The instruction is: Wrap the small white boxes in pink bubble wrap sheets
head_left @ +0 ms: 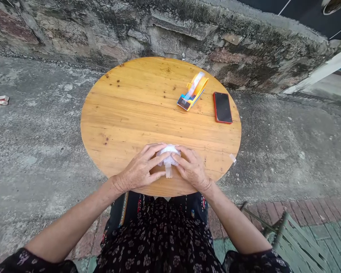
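A small white, semi-translucent bundle (170, 148), perhaps something wrapped in plastic, rests on the round wooden table (136, 125) near its front edge. My left hand (144, 167) curves around its left side, fingers on its top and front. From the right, my right hand (192, 167) presses its fingers and thumb against the same bundle. A strip of clear tape (168, 171) sticks out of the bundle toward me, close to my left thumb. What lies inside the wrapping is hidden.
A yellow and blue tape dispenser (193, 91) stands at the back right, beside a phone (222, 107) in a red case. A loose tape piece (233, 158) hangs at the right table edge. Behind is a stone wall (130, 34); a green slatted chair (298, 239) stands lower right.
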The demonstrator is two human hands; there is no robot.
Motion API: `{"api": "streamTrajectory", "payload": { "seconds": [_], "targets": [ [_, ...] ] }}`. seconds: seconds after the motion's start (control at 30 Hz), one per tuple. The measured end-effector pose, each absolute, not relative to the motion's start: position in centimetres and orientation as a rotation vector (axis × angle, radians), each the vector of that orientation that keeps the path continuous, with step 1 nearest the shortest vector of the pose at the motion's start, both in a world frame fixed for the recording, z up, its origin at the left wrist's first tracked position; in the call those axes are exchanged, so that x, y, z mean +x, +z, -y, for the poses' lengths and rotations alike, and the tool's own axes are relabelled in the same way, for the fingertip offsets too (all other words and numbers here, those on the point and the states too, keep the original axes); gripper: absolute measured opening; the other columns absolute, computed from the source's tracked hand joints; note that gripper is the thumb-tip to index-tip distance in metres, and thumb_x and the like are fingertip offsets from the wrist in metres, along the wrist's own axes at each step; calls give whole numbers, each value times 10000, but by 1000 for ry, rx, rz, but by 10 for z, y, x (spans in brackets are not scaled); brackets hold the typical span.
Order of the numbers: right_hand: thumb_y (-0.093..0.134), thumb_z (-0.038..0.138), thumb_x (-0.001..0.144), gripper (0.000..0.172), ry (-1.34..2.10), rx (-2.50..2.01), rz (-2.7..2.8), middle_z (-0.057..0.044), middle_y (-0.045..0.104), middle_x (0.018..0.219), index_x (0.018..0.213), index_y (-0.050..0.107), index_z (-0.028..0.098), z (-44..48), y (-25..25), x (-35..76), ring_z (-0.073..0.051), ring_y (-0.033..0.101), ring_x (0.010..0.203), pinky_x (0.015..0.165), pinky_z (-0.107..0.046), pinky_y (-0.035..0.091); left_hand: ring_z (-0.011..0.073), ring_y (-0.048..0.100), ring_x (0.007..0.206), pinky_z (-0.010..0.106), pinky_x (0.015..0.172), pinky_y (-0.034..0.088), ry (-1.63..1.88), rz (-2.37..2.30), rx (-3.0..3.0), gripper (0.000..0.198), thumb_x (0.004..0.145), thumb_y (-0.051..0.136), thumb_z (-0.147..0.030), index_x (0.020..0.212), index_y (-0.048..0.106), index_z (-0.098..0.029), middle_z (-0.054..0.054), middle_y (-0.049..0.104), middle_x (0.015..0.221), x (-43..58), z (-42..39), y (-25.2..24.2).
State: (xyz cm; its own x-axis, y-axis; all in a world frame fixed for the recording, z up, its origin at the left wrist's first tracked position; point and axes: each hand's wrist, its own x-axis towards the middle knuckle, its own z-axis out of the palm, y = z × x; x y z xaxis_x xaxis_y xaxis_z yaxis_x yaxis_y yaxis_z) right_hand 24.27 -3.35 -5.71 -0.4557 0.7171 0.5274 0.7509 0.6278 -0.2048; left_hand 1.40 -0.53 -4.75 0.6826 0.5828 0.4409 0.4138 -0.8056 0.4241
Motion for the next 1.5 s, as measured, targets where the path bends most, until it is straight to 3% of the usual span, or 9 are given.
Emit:
{"api": "streamTrajectory", "payload": {
  "seconds": [0.1, 0.3, 0.57, 0.77, 0.97, 1.2, 1.37, 1.5],
  "targets": [
    [568, 146, 894, 296, -46, -1136, 2240, -106, 601, 1236, 1176, 595, 233, 32, -61, 243, -237, 579, 1093, 866, -415, 549, 286, 440, 1261, 477, 1034, 440, 817, -763, 2696, 473, 882, 603, -194, 1342, 492, -178, 159, 488, 1361, 10, -1, -48],
    [586, 218, 906, 259, 114, -1164, 2168, -99, 602, 1225, 1162, 622, 235, 25, -54, 243, -219, 586, 1086, 899, -413, 543, 261, 510, 1152, 457, 949, 490, 974, -739, 2696, 390, 902, 583, -220, 1289, 549, -188, 148, 566, 1264, 17, -15, -51],
    [636, 237, 871, 253, 650, -1120, 2082, -46, 624, 1137, 1122, 646, 271, -14, -26, 250, -186, 605, 1060, 937, -396, 506, 208, 591, 1010, 380, 885, 490, 986, -829, 2342, 333, 880, 625, -299, 1199, 633, -205, 93, 635, 1118, 24, -41, -42],
    [621, 247, 881, 238, 737, -1136, 2139, -62, 588, 1171, 1116, 648, 235, -35, -20, 252, -193, 581, 1073, 934, -378, 482, 173, 601, 1005, 295, 867, 486, 922, -889, 2051, 285, 866, 635, -274, 1134, 664, -185, 68, 629, 1103, 30, -55, -37],
    [538, 223, 931, 314, 685, -1151, 2127, -72, 618, 1178, 1244, 563, 231, -28, -19, 245, -195, 573, 1107, 961, -386, 476, 168, 606, 957, 306, 843, 488, 946, -847, 1961, 332, 853, 658, -311, 1168, 656, -207, 58, 655, 1062, 29, -62, -44],
    [503, 254, 955, 296, 614, -1221, 2047, -64, 612, 1185, 1240, 582, 251, -22, -31, 241, -193, 585, 1102, 959, -386, 497, 182, 610, 984, 326, 853, 502, 876, -821, 1970, 324, 852, 651, -320, 1149, 667, -192, 78, 649, 1074, 29, -67, -40],
    [444, 269, 978, 355, 276, -1310, 2072, -121, 616, 1245, 1310, 546, 200, -12, -44, 232, -242, 586, 1139, 965, -416, 493, 238, 533, 1208, 459, 1047, 415, 898, -787, 1992, 296, 839, 664, -318, 1119, 682, -224, 77, 666, 1189, 28, -70, -39],
    [444, 219, 974, 375, -25, -1367, 2094, -131, 631, 1249, 1339, 524, 186, -4, -51, 226, -257, 616, 1054, 875, -419, 492, 234, 595, 1150, 408, 1008, 460, 813, -752, 1831, 336, 831, 669, -326, 1142, 674, -199, 86, 676, 1189, 29, -71, -43]
  ]
}}
